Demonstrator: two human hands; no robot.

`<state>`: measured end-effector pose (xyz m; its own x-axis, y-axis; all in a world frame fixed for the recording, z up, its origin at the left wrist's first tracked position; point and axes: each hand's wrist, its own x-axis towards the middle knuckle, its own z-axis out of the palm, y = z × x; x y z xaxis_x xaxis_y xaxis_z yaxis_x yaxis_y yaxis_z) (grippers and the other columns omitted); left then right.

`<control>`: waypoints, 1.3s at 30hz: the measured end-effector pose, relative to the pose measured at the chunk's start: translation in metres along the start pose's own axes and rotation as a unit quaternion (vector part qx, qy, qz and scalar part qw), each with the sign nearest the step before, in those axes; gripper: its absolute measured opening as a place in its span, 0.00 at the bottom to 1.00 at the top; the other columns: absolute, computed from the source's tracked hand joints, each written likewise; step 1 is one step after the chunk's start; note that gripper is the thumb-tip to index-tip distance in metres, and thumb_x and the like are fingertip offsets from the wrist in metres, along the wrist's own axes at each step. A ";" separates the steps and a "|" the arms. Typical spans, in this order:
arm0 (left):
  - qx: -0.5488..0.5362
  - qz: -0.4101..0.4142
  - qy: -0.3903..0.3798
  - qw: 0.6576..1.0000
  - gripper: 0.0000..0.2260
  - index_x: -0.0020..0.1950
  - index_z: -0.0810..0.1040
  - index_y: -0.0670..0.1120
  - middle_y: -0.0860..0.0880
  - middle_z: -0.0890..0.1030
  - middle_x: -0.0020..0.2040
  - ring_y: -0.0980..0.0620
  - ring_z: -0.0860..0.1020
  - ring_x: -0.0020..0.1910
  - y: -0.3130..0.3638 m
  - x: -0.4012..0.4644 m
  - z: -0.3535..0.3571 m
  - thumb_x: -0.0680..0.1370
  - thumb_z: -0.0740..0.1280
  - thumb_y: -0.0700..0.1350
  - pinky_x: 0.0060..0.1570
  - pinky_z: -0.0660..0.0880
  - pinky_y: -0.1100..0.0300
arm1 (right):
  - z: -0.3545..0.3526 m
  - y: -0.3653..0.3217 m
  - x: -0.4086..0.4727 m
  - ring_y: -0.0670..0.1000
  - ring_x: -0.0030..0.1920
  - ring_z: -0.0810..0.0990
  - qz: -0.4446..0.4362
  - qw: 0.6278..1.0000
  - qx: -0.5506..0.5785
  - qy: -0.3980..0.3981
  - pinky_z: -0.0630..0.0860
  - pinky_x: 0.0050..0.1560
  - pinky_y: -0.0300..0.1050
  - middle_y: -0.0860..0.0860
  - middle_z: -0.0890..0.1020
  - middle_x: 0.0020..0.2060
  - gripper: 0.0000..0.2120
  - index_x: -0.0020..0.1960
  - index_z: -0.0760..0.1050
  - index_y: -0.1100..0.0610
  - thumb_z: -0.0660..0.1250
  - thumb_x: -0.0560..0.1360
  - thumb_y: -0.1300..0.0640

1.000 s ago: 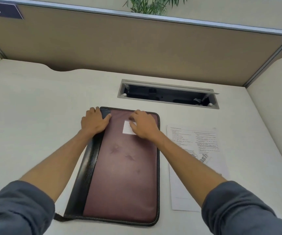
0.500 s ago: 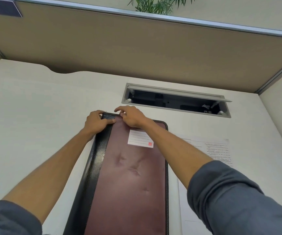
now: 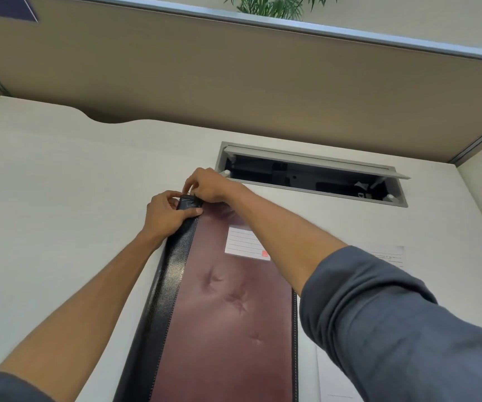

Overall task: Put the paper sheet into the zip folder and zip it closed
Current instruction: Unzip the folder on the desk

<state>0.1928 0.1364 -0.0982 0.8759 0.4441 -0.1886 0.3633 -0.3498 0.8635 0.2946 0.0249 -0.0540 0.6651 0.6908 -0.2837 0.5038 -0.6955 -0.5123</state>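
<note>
A maroon zip folder (image 3: 228, 320) with a black spine strip and a white label lies flat on the desk, its short end away from me. My left hand (image 3: 164, 213) grips the folder's far left corner, thumb on top. My right hand (image 3: 207, 185) reaches across and pinches the small metal zip pull at that same corner. The printed paper sheet (image 3: 390, 256) lies on the desk to the right of the folder, mostly hidden behind my right sleeve.
An open cable tray (image 3: 312, 172) with a raised grey flap is set into the desk just beyond the folder. A tan partition wall (image 3: 234, 76) closes the back, with a side panel at right. Bare desk surface (image 3: 45, 198) spreads to the left.
My right hand left the label area and moved to the far left corner, where it now pinches the zip pull. My left hand curled onto that corner. The view moved closer.
</note>
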 end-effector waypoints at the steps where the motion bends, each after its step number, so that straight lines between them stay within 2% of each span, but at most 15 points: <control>1: -0.002 0.001 0.002 1.000 0.29 0.56 0.79 0.45 0.49 0.80 0.42 0.51 0.79 0.40 0.000 0.000 0.000 0.59 0.83 0.51 0.43 0.77 0.57 | -0.003 0.001 0.001 0.55 0.52 0.81 -0.002 1.000 -0.009 -0.003 0.78 0.56 0.51 0.56 0.85 0.50 0.12 0.53 0.84 0.58 0.66 0.73 0.65; 5: -0.001 0.004 -0.007 1.000 0.30 0.57 0.78 0.46 0.49 0.80 0.43 0.50 0.79 0.41 -0.001 0.002 -0.002 0.59 0.83 0.52 0.45 0.78 0.54 | -0.010 0.003 0.001 0.53 0.48 0.82 -0.023 0.998 -0.060 -0.002 0.80 0.51 0.50 0.54 0.86 0.46 0.08 0.48 0.85 0.57 0.70 0.71 0.63; 8: 0.012 0.029 -0.023 0.999 0.28 0.59 0.77 0.51 0.47 0.79 0.42 0.50 0.77 0.41 -0.001 0.001 -0.003 0.62 0.81 0.51 0.44 0.77 0.56 | -0.011 0.005 -0.004 0.55 0.47 0.82 -0.059 0.991 -0.119 0.021 0.77 0.44 0.45 0.54 0.85 0.47 0.08 0.49 0.85 0.55 0.69 0.73 0.61; 10: 0.023 0.045 -0.025 0.998 0.23 0.55 0.79 0.53 0.48 0.79 0.39 0.52 0.76 0.37 -0.001 0.000 -0.003 0.63 0.81 0.51 0.41 0.75 0.59 | -0.010 0.007 -0.007 0.56 0.48 0.81 -0.099 0.974 -0.199 0.034 0.76 0.43 0.45 0.55 0.84 0.48 0.09 0.51 0.84 0.53 0.66 0.75 0.59; 13: 0.034 0.048 -0.024 0.998 0.19 0.51 0.79 0.53 0.48 0.79 0.38 0.52 0.75 0.36 0.000 0.000 -0.002 0.64 0.80 0.50 0.41 0.75 0.55 | -0.009 0.015 -0.015 0.57 0.47 0.81 -0.150 0.941 -0.300 0.047 0.74 0.41 0.47 0.55 0.83 0.46 0.12 0.53 0.83 0.53 0.61 0.78 0.58; 17: 0.042 0.047 -0.024 0.998 0.20 0.54 0.79 0.50 0.49 0.77 0.37 0.51 0.74 0.36 0.000 0.000 0.000 0.65 0.80 0.49 0.45 0.76 0.52 | -0.013 0.038 -0.034 0.57 0.43 0.79 -0.169 0.914 -0.366 0.049 0.73 0.35 0.48 0.53 0.83 0.41 0.12 0.46 0.81 0.55 0.58 0.77 0.61; 19: 0.040 0.048 -0.025 0.998 0.20 0.54 0.78 0.50 0.48 0.77 0.37 0.51 0.74 0.36 -0.001 0.000 0.001 0.65 0.80 0.49 0.46 0.76 0.51 | -0.014 0.050 -0.044 0.56 0.42 0.78 -0.168 0.910 -0.376 0.056 0.68 0.33 0.46 0.52 0.82 0.39 0.12 0.43 0.80 0.55 0.58 0.77 0.61; 26: 0.038 0.045 -0.024 0.998 0.20 0.53 0.79 0.49 0.51 0.74 0.36 0.53 0.72 0.34 0.001 -0.001 0.002 0.65 0.80 0.48 0.41 0.72 0.57 | -0.021 0.085 -0.079 0.54 0.45 0.80 -0.130 0.921 -0.363 0.064 0.77 0.40 0.48 0.50 0.83 0.43 0.13 0.46 0.81 0.53 0.57 0.78 0.58; 34: 0.054 0.041 -0.023 0.997 0.22 0.56 0.78 0.46 0.51 0.73 0.35 0.54 0.72 0.34 0.004 -0.002 0.005 0.66 0.80 0.48 0.37 0.70 0.61 | -0.027 0.114 -0.114 0.52 0.47 0.80 -0.101 0.932 -0.337 0.085 0.78 0.42 0.47 0.47 0.84 0.46 0.14 0.50 0.82 0.51 0.57 0.80 0.58; 39: 0.055 0.035 -0.019 0.998 0.22 0.57 0.79 0.45 0.51 0.73 0.36 0.52 0.72 0.35 0.004 -0.001 0.006 0.66 0.80 0.47 0.40 0.70 0.59 | -0.031 0.130 -0.134 0.51 0.52 0.80 -0.073 0.950 -0.288 0.094 0.78 0.46 0.48 0.46 0.85 0.53 0.12 0.55 0.83 0.51 0.60 0.81 0.57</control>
<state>0.1949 0.1296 -0.0975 0.9110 0.3843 -0.1500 0.3321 -0.4674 0.8193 0.2884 -0.1643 -0.0574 0.6237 0.7789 -0.0658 0.7809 -0.6247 0.0080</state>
